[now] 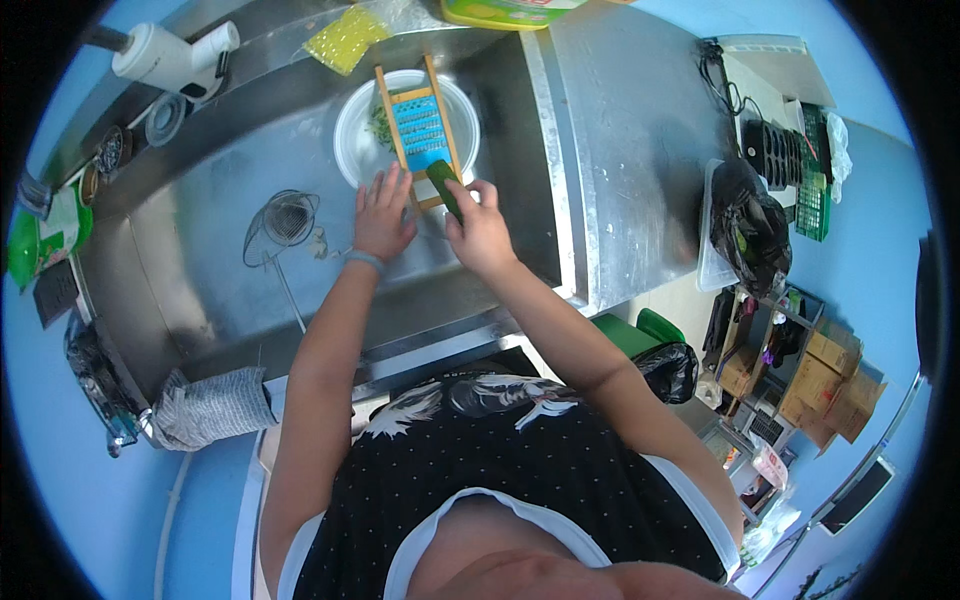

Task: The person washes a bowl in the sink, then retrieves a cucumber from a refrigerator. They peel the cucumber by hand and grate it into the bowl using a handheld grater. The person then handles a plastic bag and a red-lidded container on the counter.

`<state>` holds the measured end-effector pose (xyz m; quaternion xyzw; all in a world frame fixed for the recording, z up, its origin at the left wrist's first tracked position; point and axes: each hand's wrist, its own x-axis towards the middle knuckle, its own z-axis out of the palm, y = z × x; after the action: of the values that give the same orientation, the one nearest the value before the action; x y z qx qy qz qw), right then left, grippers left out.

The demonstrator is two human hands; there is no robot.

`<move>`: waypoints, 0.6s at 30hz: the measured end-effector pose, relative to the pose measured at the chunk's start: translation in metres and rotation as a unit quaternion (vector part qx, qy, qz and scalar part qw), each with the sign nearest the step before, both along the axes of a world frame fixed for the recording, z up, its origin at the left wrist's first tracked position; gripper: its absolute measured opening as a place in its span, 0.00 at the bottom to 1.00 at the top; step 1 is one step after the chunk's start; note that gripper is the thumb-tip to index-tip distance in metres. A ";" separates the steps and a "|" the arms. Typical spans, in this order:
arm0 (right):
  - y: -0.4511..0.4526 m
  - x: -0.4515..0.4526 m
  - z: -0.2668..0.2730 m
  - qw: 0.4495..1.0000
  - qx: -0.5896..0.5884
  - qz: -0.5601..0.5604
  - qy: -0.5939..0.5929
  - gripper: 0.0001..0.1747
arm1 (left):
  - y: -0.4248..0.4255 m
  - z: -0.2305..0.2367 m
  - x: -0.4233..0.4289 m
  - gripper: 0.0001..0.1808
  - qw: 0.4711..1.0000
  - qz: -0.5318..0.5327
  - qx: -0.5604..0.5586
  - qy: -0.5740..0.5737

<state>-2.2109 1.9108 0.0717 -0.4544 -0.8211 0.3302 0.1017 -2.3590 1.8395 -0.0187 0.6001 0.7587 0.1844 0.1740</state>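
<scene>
My right hand (484,234) grips a dark green cucumber (441,177), its far end at the lower part of a grater (420,124). The grater has a wooden frame and a blue panel with rows of metal teeth. It lies across a white plastic bowl (343,139), both ends passing over the rim. Green shreds (379,126) sit in the bowl, left of the grater. My left hand (382,217) is spread flat at the bowl's near left rim, fingers apart, thumb close to the grater's left rail; whether it touches the rim I cannot tell.
The bowl stands in a long stainless steel sink (217,172). To its left lies a wire strainer (289,221) with a long handle. A yellow mesh sponge (346,39) rests on the back ledge. A steel counter (637,150) adjoins on the right, with a black plastic bag (750,225) at its far end.
</scene>
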 end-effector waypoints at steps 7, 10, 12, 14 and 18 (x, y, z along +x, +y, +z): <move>0.035 -0.062 -0.069 0.987 0.127 0.046 -0.082 0.31 | 0.002 -0.026 0.000 0.40 0.997 -0.042 -0.042 0.041; 0.092 -0.108 -0.057 0.989 0.120 0.018 -0.088 0.31 | 0.001 -0.025 0.002 0.39 0.997 -0.054 -0.034 0.033; 0.084 -0.102 -0.045 0.991 0.126 0.017 -0.053 0.31 | -0.006 -0.025 -0.002 0.38 0.998 -0.047 -0.029 0.033; 0.036 -0.057 -0.032 0.984 0.151 0.047 -0.084 0.32 | -0.004 -0.029 -0.003 0.38 0.999 -0.028 -0.007 0.042; 0.025 -0.050 -0.041 0.981 0.077 0.063 -0.168 0.31 | 0.000 -0.024 -0.001 0.39 1.000 -0.019 -0.016 0.012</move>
<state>-2.2605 1.9358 0.0302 -0.4419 -0.8762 0.1908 -0.0238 -2.3597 1.8392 -0.0430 0.6141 0.7517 0.1619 0.1777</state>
